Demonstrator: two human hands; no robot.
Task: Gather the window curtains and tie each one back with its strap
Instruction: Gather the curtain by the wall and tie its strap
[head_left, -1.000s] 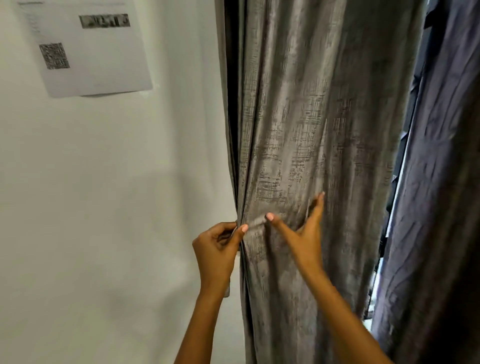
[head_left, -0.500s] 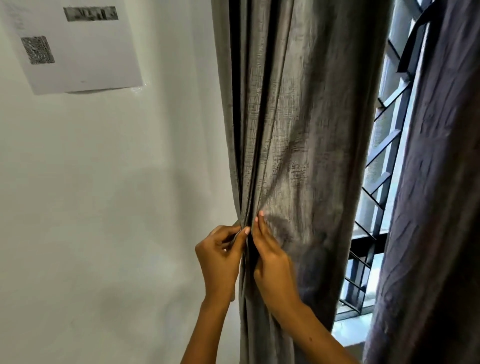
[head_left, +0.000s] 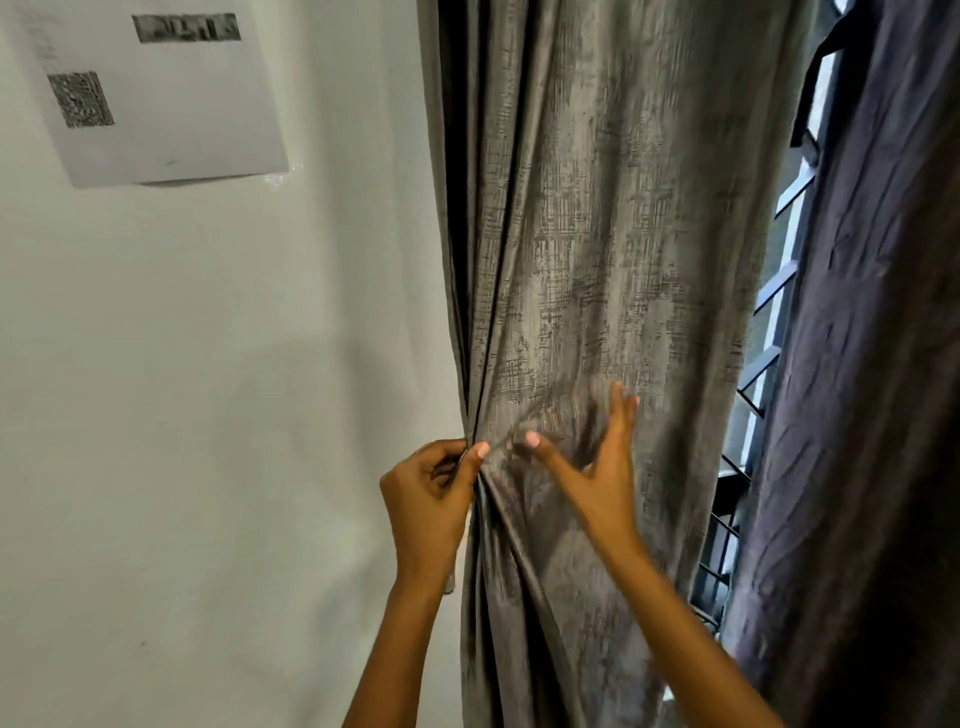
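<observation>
Forearms are seen rising from the bottom edge of the frame toward the middle. The left hand (head_left: 426, 499) is curled, and the gathered left edge of the grey curtain (head_left: 613, 249) is pinched between its thumb and fingers, just right of the white wall (head_left: 208, 415). A short pale end is seen hanging below this hand's wrist (whether it is the strap cannot be told). The right hand (head_left: 597, 467) is held spread in front of the fabric at centre frame, thumb pointed left toward the other hand, fingers pointed upward; it is blurred, so whether its fingertips touch the cloth cannot be told. Nothing is gripped by it.

The grey curtain is hung through the centre of the frame from top to bottom, drawn into deep folds at its left side where it is pinched, with creases fanned out below the hands. At the right edge a second, darker curtain (head_left: 872, 389) is hung, apart from the first. Between the two, a narrow strip of window with dark grille bars (head_left: 763, 364) is shown. On the wall at the upper left a sheet of paper (head_left: 171, 104) with a square code is fixed.
</observation>
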